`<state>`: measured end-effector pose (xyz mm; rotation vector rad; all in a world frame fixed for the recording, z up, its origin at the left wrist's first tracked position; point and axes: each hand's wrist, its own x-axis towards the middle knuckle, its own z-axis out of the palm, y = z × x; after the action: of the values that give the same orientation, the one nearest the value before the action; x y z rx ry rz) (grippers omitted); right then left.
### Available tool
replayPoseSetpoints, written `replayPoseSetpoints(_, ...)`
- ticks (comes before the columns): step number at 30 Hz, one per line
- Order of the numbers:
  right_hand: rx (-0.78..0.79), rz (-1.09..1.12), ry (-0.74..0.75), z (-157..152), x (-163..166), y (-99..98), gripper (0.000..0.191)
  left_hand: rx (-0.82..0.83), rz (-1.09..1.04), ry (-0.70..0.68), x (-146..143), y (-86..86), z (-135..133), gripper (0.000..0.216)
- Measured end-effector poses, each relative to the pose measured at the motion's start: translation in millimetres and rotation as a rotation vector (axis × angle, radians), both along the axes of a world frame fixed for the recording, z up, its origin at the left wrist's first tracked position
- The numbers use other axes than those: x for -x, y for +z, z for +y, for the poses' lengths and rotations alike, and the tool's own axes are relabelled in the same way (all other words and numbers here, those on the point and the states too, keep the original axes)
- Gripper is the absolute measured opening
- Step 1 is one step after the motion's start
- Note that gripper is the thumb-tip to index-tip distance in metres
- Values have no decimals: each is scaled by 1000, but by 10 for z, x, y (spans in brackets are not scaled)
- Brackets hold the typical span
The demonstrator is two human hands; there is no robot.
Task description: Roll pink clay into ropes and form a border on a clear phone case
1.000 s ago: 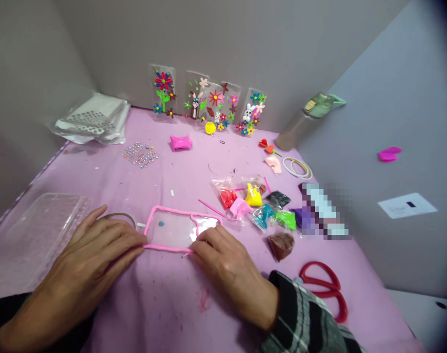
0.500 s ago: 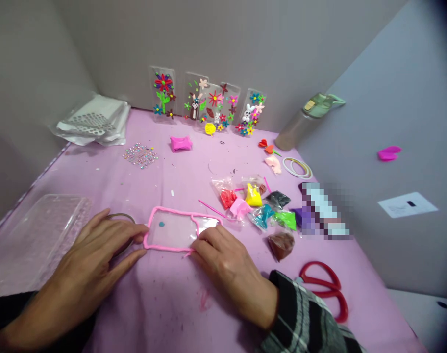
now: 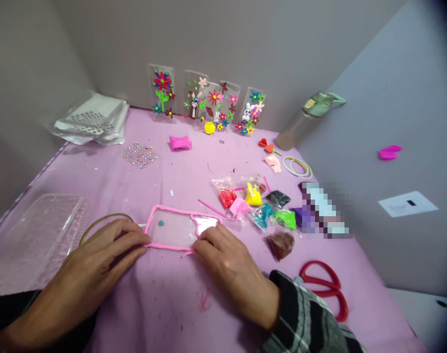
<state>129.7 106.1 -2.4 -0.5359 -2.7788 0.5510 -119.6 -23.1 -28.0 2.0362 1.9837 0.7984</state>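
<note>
A clear phone case (image 3: 175, 232) lies flat on the table before me, edged with a pink clay strip (image 3: 172, 246). A wavy pink line crosses it near the right end, and a small blue dot shows on its left part. My left hand (image 3: 109, 255) pinches the near left corner, thumb and fingers closed on the edging. At the near right corner, my right hand (image 3: 231, 264) has its fingers curled down over the edge, hiding that corner. A thin pink clay end sticks out beside the right fingertips. Behind my left hand lies a thin ring (image 3: 106, 218).
Bagged coloured clay, such as a brown lump (image 3: 281, 245), lies to the right. Red-handled scissors (image 3: 321, 287) rest near my right sleeve. A clear plastic tray (image 3: 43, 240) is at left. Decorated clear cases (image 3: 162, 93) lean on the back wall, near a bottle (image 3: 300, 122).
My left hand has shifted slightly toward the near left corner, its fingers now closer together, uncovering more of the ring. My right hand stays nearly in place.
</note>
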Motion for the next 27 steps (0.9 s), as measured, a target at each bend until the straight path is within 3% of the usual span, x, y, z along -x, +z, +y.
replayPoseSetpoints(6, -20, 12, 5, -8, 30, -35, 16, -4, 39, 8, -119, 104, 46, 21)
replayPoseSetpoints(11, -61, 3, 20, -11, 53, -43, 15, -44, 81, -133, -436, 210, 252, 14)
replayPoseSetpoints(17, -60, 68, -10, -7, 32, -29, 15, 3, 122, -181, -552, 162, 430, 10)
replayPoseSetpoints(21, -72, 60, 3, 3, 22, -35, 15, 5, 91, -190, -527, 140, 447, 16)
replayPoseSetpoints(27, -88, 31, 21, -5, 21, -30, 18, -5, 20, -187, -549, 124, 430, 8)
